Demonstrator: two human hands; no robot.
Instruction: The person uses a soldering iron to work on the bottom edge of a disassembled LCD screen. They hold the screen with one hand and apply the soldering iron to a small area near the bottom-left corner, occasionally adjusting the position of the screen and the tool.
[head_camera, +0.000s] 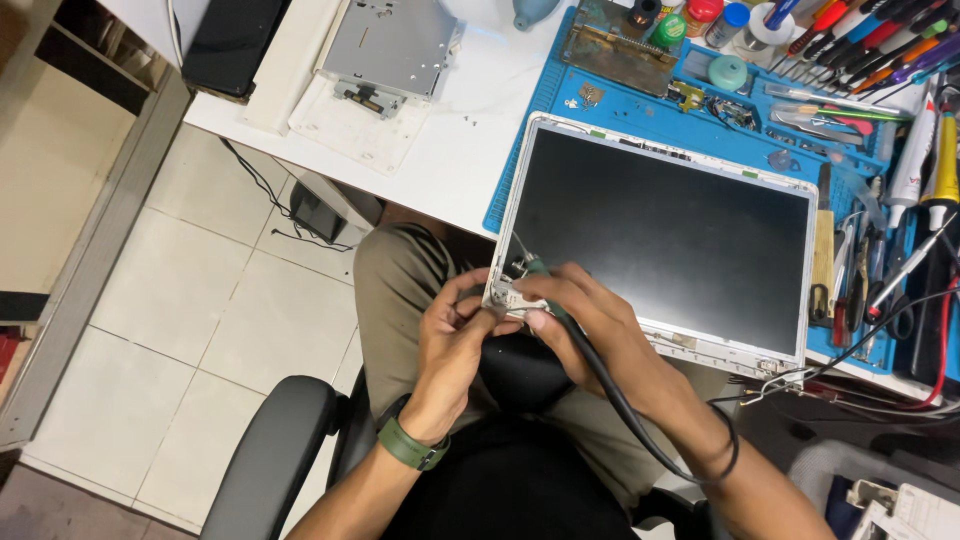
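Laptop screen panel (660, 235) overhangs the bench's near edge as our left hand (455, 335) pinches its corner and our right hand (580, 320) grips the corded iron (540, 275); we judge a steady tip matters.

The scene was evenly and brightly lit, with soft daylight-like light and no hard shadows. The white bench (455, 150) near the top edge was close to washed out, with a pale bluish glare patch at its far rim. The dark screen (660, 235) was matte grey, showing only faint sheen and no clear reflections. The floor (210, 300) tiles lay in gentler, dimmer light, darkest under the bench. Focus was sharp across the centre; the hands (520, 320) showed slight softness. Wide-angle distortion bent straight lines toward the corners.
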